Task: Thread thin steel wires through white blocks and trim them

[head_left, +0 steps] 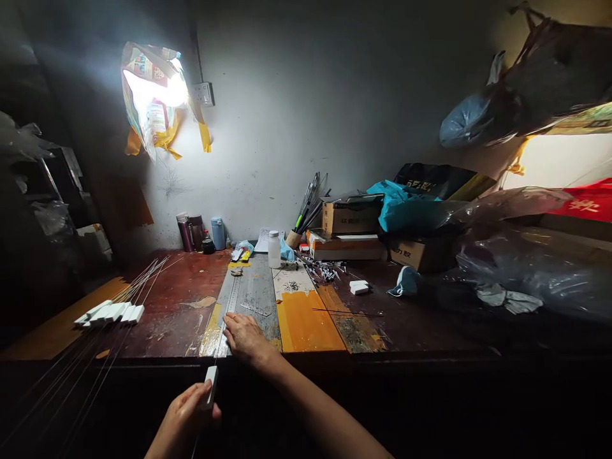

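Note:
My left hand (189, 408) is below the table's front edge, its fingers closed around a white rectangular block (211, 382). A thin wire runs out of the block's top end toward the table, and another stretch shows below the hand. My right hand (245, 336) lies palm down at the table edge, fingers stretched across a long metal ruler (233, 298); its palm side is hidden. To the left, several white blocks (115, 312) with long thin wires (148, 274) lie on the table, the wires reaching past the front edge. Beside the right hand is a short clear ruler (255, 309).
Two white blocks (359, 287), a face mask (404, 282) and scattered small dark-and-white parts (327, 272) lie to the right. A white bottle (274, 250), cardboard boxes (349, 217) and flasks (185, 233) stand at the back. A bag-wrapped lamp (155, 89) hangs at upper left.

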Action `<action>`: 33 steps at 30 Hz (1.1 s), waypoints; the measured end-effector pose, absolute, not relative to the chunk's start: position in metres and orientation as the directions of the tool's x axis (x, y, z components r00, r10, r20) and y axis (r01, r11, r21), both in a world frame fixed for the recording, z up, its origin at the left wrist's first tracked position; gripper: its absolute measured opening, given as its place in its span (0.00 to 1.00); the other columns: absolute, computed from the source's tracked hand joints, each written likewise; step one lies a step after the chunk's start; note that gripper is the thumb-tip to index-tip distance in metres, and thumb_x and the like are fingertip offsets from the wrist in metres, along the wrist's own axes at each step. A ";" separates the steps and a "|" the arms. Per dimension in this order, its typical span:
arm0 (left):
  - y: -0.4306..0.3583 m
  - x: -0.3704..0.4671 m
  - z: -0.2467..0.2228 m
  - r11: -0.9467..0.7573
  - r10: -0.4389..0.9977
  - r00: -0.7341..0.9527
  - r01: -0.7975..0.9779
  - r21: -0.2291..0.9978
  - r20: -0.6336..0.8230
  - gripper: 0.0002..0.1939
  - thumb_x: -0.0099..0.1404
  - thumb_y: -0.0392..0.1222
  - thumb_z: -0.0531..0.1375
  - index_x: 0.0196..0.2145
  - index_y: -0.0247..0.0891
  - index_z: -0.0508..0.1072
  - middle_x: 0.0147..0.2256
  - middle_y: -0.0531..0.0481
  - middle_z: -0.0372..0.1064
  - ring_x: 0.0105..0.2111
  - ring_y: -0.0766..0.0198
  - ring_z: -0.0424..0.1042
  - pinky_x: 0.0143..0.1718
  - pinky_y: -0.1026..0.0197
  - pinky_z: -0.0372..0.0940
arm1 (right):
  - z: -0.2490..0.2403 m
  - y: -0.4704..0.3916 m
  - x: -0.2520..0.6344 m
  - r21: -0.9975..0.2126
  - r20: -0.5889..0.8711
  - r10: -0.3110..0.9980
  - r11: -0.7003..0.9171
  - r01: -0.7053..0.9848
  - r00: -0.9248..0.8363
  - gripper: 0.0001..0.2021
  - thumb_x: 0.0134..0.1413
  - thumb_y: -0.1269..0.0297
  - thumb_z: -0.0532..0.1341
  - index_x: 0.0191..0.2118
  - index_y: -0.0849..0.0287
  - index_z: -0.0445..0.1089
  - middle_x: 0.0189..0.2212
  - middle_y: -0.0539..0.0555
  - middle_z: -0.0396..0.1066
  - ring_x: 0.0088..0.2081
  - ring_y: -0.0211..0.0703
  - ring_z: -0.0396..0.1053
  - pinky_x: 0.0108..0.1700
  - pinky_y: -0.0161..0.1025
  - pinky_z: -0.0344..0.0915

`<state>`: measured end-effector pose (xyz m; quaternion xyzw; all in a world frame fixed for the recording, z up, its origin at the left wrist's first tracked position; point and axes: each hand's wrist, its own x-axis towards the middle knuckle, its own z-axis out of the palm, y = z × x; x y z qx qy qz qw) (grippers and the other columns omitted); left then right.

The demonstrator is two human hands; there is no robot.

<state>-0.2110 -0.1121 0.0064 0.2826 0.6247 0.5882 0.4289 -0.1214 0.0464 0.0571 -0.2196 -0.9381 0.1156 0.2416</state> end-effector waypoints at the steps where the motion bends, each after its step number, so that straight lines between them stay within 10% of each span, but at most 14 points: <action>1: -0.111 -0.211 0.007 0.145 0.858 -0.470 -0.166 0.975 -0.208 0.23 0.48 0.62 0.64 0.18 0.36 0.71 0.16 0.50 0.70 0.19 0.63 0.63 0.25 0.63 0.57 | 0.057 0.047 -0.123 -0.312 0.401 0.456 0.884 0.349 -0.795 0.11 0.61 0.69 0.55 0.48 0.58 0.68 0.52 0.56 0.69 0.52 0.46 0.65 0.52 0.41 0.59; 13: -0.109 -0.217 0.006 0.147 0.888 -0.423 -0.107 0.983 -0.179 0.23 0.54 0.60 0.61 0.21 0.35 0.73 0.19 0.49 0.71 0.21 0.65 0.64 0.25 0.63 0.56 | 0.049 0.048 -0.130 -0.285 0.386 0.427 0.898 0.335 -0.818 0.06 0.61 0.69 0.56 0.40 0.58 0.71 0.43 0.55 0.74 0.49 0.47 0.67 0.51 0.43 0.59; 19: -0.113 -0.215 0.008 0.136 0.896 -0.396 -0.192 0.972 -0.203 0.19 0.57 0.56 0.62 0.24 0.35 0.73 0.20 0.49 0.73 0.24 0.63 0.68 0.31 0.62 0.61 | 0.046 0.047 -0.130 -0.379 0.417 0.519 0.845 0.377 -0.746 0.21 0.58 0.65 0.61 0.56 0.63 0.61 0.53 0.62 0.67 0.53 0.49 0.65 0.52 0.42 0.61; 33: -0.114 -0.211 0.018 0.141 0.887 -0.418 -0.156 0.978 -0.195 0.18 0.59 0.54 0.60 0.23 0.36 0.73 0.21 0.49 0.73 0.25 0.63 0.67 0.31 0.63 0.60 | 0.044 0.048 -0.133 -0.407 0.418 0.459 0.866 0.289 -0.784 0.08 0.59 0.71 0.58 0.43 0.62 0.73 0.47 0.59 0.73 0.53 0.47 0.66 0.57 0.41 0.58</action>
